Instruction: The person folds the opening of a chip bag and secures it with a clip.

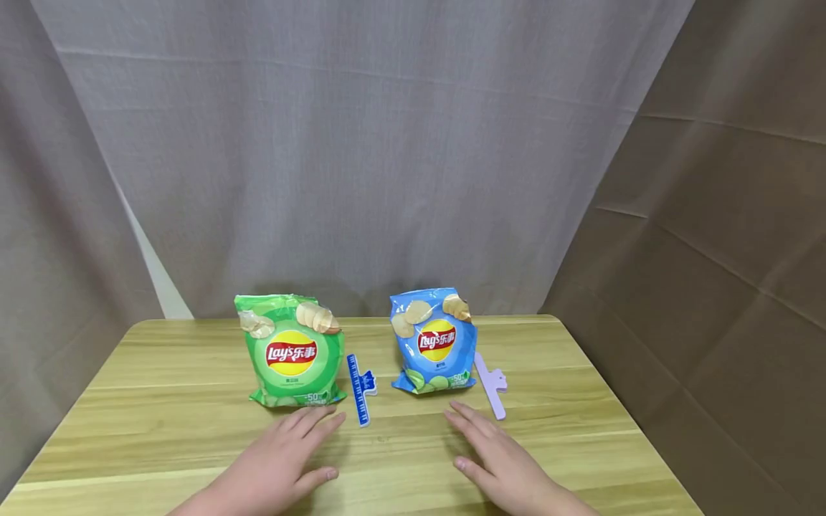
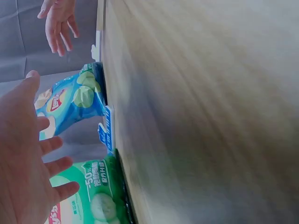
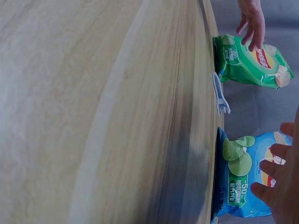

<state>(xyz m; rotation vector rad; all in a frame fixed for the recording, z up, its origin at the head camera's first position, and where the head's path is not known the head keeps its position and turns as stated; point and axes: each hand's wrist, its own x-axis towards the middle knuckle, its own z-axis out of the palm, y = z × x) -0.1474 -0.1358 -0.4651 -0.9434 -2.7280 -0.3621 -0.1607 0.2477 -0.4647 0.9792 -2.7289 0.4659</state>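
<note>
A green bag of Lay's chips (image 1: 293, 383) stands upright on the left part of the table, and a blue bag of Lay's chips (image 1: 413, 355) stands to its right. Between them lies a blue-and-white bag clip (image 1: 358, 390). A light purple bag clip (image 1: 492, 387) lies just right of the blue bag. My left hand (image 1: 274, 459) hovers in front of the green bag, fingers spread and nothing in it. In front of the blue bag and the purple clip is my right hand (image 1: 506, 462), its fingers relaxed and holding nothing.
The wooden table (image 1: 161, 401) has rounded far corners. A grey curtain (image 1: 413, 158) hangs right behind its back edge, close to both bags. Brown fabric (image 1: 723, 287) runs along the right side.
</note>
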